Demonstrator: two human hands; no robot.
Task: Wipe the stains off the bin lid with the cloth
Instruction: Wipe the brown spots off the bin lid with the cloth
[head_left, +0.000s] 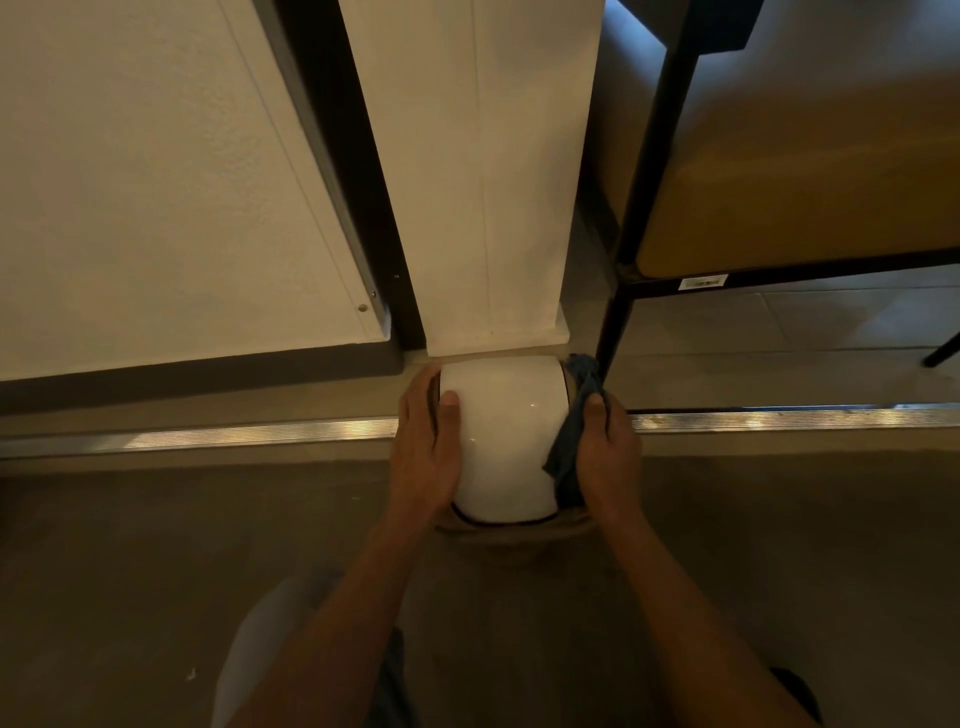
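Observation:
A small bin with a glossy white domed lid (506, 436) stands on the floor against a white wall column. My left hand (428, 441) grips the lid's left edge, thumb resting on top and fingers wrapped down the side. My right hand (608, 452) holds a dark blue cloth (571, 441) pressed against the lid's right edge; the cloth hangs bunched from the back corner down toward the front. The bin's brownish body (514, 532) shows only as a rim below the lid.
A white column (493, 208) rises right behind the bin. A black-framed chair (639, 260) with a tan seat stands just to the right, its leg close to the cloth. A metal floor strip (208, 441) runs left to right under the bin.

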